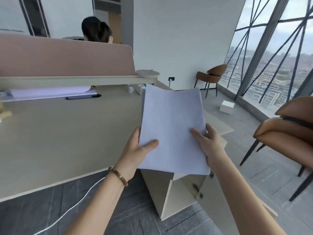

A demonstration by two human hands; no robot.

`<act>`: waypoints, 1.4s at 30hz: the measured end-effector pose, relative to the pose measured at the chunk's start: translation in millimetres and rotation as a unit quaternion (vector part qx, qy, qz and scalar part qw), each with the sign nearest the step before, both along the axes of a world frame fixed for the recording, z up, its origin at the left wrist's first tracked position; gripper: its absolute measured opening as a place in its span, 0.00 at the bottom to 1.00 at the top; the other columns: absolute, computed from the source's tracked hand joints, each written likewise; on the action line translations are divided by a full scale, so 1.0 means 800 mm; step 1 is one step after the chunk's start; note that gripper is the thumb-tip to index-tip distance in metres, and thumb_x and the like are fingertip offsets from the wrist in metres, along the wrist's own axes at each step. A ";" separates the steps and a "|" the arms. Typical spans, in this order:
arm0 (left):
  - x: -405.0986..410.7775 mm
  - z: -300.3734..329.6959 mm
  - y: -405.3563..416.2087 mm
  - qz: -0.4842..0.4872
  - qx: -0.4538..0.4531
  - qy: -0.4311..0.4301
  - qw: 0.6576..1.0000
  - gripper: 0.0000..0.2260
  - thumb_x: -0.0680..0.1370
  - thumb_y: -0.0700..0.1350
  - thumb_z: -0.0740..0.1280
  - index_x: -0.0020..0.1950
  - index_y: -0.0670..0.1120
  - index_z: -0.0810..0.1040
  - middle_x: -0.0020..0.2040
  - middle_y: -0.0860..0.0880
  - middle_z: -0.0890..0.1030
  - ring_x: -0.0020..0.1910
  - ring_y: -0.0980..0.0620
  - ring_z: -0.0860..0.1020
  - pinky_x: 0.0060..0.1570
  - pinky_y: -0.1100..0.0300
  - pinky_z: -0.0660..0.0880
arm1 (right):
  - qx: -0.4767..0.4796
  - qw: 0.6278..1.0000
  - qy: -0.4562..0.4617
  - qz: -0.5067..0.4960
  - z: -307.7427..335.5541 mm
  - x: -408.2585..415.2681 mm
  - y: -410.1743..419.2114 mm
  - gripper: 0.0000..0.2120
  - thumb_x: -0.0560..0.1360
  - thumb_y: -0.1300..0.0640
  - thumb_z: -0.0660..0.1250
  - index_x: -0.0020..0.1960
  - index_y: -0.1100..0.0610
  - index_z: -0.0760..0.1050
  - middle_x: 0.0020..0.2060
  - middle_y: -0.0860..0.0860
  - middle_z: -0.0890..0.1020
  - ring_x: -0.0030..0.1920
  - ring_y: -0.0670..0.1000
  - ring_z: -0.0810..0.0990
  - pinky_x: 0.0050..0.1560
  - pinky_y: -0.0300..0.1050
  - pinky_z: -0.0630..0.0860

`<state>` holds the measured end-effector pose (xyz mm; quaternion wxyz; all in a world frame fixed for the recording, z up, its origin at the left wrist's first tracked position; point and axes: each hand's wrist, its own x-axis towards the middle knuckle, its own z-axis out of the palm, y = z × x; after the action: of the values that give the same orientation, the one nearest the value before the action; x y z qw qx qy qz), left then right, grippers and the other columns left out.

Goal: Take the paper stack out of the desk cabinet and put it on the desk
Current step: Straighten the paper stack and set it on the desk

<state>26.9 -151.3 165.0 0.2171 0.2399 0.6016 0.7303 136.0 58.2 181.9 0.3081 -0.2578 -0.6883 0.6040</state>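
Note:
A white paper stack (pixel 172 122) is held in the air above the right end of the beige desk (pixel 67 133). My left hand (pixel 137 148) grips its lower left edge, thumb on top. My right hand (pixel 210 143) grips its right edge, fingers spread over the top sheet. Below the stack stands the beige desk cabinet (pixel 162 192) with its door (pixel 218 206) swung open to the right. The far corners of the stack bend slightly upward.
More white paper (pixel 49 93) and a dark phone (pixel 83 97) lie at the desk's far side under a pink divider (pixel 67 55), with a person seated behind it. A tan chair (pixel 291 131) stands close on the right. A white cable (pixel 76 206) runs across the floor.

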 end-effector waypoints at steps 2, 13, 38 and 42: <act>-0.017 0.009 -0.012 0.011 -0.012 -0.007 1.000 0.16 0.76 0.38 0.72 0.62 0.50 0.76 0.58 0.52 0.85 0.56 0.52 0.84 0.56 0.51 0.80 | 0.003 1.000 0.021 0.006 0.011 -0.019 -0.009 0.06 0.76 0.57 0.71 0.52 0.54 0.76 0.48 0.55 0.85 0.43 0.54 0.85 0.42 0.48 0.84; -0.069 0.126 -0.036 0.021 0.008 -0.048 0.999 0.14 0.78 0.39 0.70 0.64 0.42 0.80 0.58 0.43 0.86 0.56 0.41 0.84 0.57 0.46 0.80 | 0.046 0.990 0.084 0.103 0.113 -0.037 -0.042 0.07 0.77 0.59 0.69 0.55 0.57 0.77 0.47 0.56 0.87 0.45 0.58 0.87 0.44 0.53 0.85; -0.171 0.023 0.046 0.185 -0.041 0.059 0.980 0.10 0.77 0.39 0.72 0.57 0.48 0.82 0.54 0.52 0.87 0.54 0.53 0.85 0.55 0.54 0.80 | 0.152 0.983 -0.010 0.101 -0.010 -0.176 0.031 0.09 0.80 0.64 0.59 0.59 0.62 0.63 0.45 0.45 0.78 0.50 0.56 0.78 0.40 0.35 0.70; -0.179 0.024 0.041 0.162 -0.051 0.041 0.985 0.08 0.77 0.39 0.72 0.54 0.47 0.84 0.50 0.51 0.88 0.51 0.51 0.86 0.50 0.55 0.81 | 0.124 0.987 0.008 0.106 -0.001 -0.178 0.036 0.15 0.77 0.60 0.66 0.58 0.44 0.69 0.47 0.37 0.81 0.49 0.40 0.80 0.52 0.47 0.78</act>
<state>-116.0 -118.7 183.8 0.0835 0.1577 0.6774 0.7136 -6.4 87.3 180.8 0.2778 -0.1383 -0.7785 0.5456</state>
